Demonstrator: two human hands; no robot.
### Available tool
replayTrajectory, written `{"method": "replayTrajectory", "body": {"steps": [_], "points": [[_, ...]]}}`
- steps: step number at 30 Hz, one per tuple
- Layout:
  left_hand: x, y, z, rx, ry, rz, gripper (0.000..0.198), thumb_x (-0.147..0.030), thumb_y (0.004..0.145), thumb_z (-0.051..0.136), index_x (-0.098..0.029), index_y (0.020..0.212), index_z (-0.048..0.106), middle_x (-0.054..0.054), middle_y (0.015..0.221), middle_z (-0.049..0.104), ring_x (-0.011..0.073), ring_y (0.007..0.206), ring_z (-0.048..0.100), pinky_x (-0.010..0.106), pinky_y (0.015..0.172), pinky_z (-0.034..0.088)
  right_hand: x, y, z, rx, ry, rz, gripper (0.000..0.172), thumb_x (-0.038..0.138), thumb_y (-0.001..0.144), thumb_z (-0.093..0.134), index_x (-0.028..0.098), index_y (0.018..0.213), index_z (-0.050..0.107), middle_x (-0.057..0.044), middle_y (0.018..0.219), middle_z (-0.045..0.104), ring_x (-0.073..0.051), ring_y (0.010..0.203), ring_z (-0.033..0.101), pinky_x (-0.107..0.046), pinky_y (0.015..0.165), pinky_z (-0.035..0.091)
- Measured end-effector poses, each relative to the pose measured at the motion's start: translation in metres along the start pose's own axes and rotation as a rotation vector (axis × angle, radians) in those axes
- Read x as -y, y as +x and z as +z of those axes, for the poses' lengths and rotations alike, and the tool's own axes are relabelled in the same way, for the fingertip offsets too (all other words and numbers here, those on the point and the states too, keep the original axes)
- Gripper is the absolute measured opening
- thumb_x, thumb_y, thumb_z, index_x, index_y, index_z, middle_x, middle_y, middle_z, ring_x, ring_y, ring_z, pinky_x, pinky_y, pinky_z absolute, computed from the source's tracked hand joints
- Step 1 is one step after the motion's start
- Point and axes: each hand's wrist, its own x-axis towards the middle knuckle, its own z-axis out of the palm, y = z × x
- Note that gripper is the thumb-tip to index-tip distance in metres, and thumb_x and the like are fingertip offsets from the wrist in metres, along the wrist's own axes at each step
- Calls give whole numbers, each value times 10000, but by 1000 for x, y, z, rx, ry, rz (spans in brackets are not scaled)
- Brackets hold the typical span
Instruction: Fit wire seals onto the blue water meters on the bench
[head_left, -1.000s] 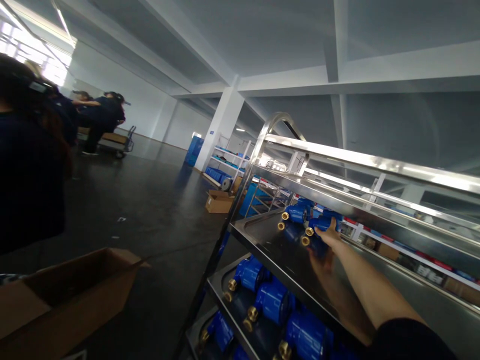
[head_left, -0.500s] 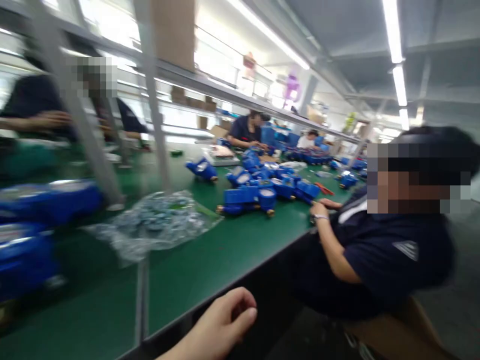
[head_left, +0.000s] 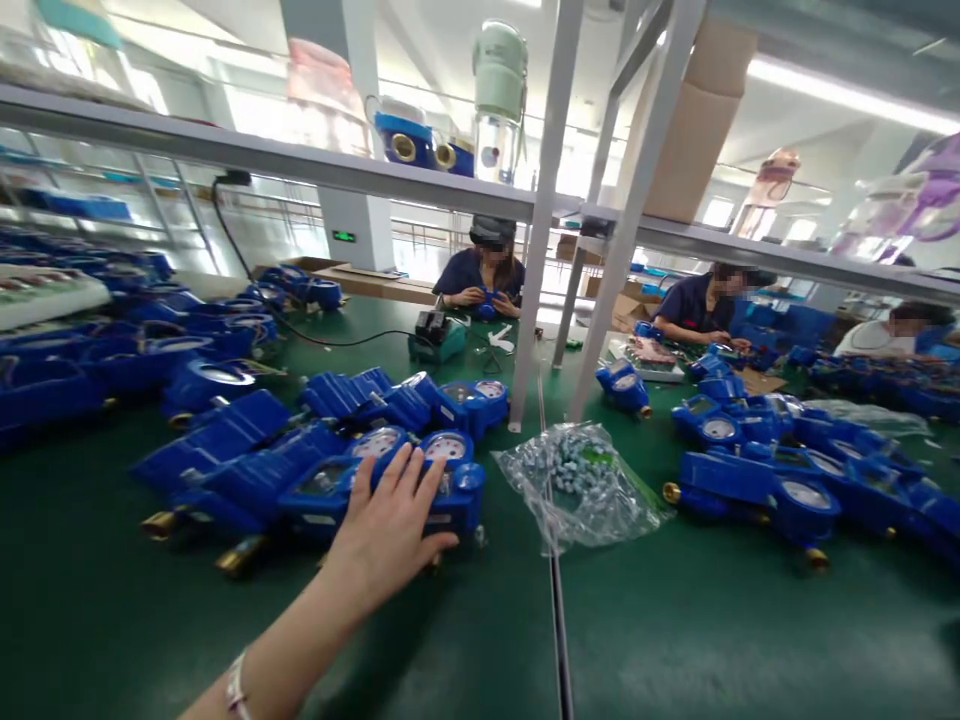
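My left hand (head_left: 386,530) reaches in from the lower left, palm down, its fingers spread over the near end of a cluster of blue water meters. Its fingertips lie on or just above a blue water meter (head_left: 315,492) with a round dial; whether they press on it is not clear. The meters around it have white dials and brass pipe ends, several tipped on their sides. Right of the hand, a clear plastic bag (head_left: 525,500) of small grey-blue parts lies across the table seam. My right hand is out of view.
Shelf posts (head_left: 546,200) rise from the green table (head_left: 480,660) beyond the bag. More water meters (head_left: 757,485) lie at right. A green-and-black device (head_left: 435,335) with a cable stands farther back. Across the table, a person (head_left: 480,270) holds a blue part; others sit at right.
The view has swung left, away from the co-worker seated at right. My left hand was loosely curled by the table edge; now it is spread over the blue water meters.
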Motion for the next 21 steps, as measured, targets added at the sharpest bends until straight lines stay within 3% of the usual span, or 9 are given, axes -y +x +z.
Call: {"method": "replayTrajectory", "body": {"steps": [3, 5, 7, 9, 11, 13, 16, 18, 21], "points": [[12, 3, 7, 95, 17, 66, 786, -541, 650, 702, -134, 1285, 479, 226, 1322, 458, 394, 1294, 309, 623, 1076, 29, 25, -1, 16, 68, 93, 57, 376, 272, 855, 537, 359, 1217, 479, -33, 1097, 606, -194, 936, 609, -294, 654, 572], [11, 5, 11, 115, -26, 89, 736, -485, 656, 722, -161, 1275, 489, 208, 1323, 452, 389, 1299, 304, 599, 1083, 118, 37, 15, 34, 206, 234, 169, 505, 157, 848, 452, 340, 1315, 392, -28, 1222, 542, -183, 1047, 580, -289, 775, 566], [8, 6, 13, 123, -108, 97, 656, -391, 676, 728, -183, 1255, 502, 192, 1318, 438, 378, 1283, 327, 540, 1057, 271, 42, 38, 59, 390, 439, 307, 651, 66, 787, 408, 290, 1388, 294, -47, 1394, 386, -194, 1210, 472, -345, 945, 486], [9, 6, 14, 111, -208, 81, 572, -340, 683, 723, -190, 1202, 534, 174, 1294, 429, 367, 1241, 370, 487, 1007, 374, 41, 61, 87, 511, 623, 426, 780, 22, 714, 390, 251, 1430, 187, -61, 1472, 265, -210, 1300, 369, -402, 1012, 415], [11, 3, 16, 71, -301, 68, 507, -329, 677, 722, -186, 1136, 561, 157, 1253, 431, 358, 1196, 401, 485, 989, 395, 38, 74, 111, 572, 730, 479, 860, 4, 659, 390, 223, 1445, 119, -61, 1485, 248, -207, 1330, 323, -421, 1048, 361], [15, -2, 17, 26, -395, 76, 505, -326, 675, 717, -193, 1135, 553, 142, 1236, 424, 346, 1170, 418, 495, 985, 397, 38, 77, 124, 598, 773, 470, 888, -8, 626, 399, 209, 1444, 131, -46, 1449, 333, -188, 1313, 355, -404, 1073, 324], [18, -16, 14, 5, -570, 73, 598, -333, 687, 702, -258, 1239, 484, 112, 1266, 404, 329, 1160, 442, 495, 974, 412, 51, 66, 116, 598, 775, 397, 865, -16, 604, 397, 206, 1424, 230, -26, 1392, 425, -168, 1281, 399, -365, 1095, 290], [18, -28, 9, 50, -709, 22, 648, -363, 674, 718, -319, 1265, 458, 79, 1279, 418, 314, 1147, 472, 473, 960, 434, 64, 55, 96, 583, 695, 325, 854, -7, 602, 408, 210, 1416, 266, -37, 1366, 446, -177, 1262, 415, -361, 1094, 287], [15, -44, -3, 159, -945, -95, 635, -515, 625, 729, -359, 1202, 515, 42, 1294, 457, 306, 1118, 520, 399, 882, 501, 85, 42, 54, 567, 541, 204, 874, 23, 601, 493, 232, 1419, 267, -55, 1202, 542, -184, 1122, 513, -334, 1019, 386]]}}
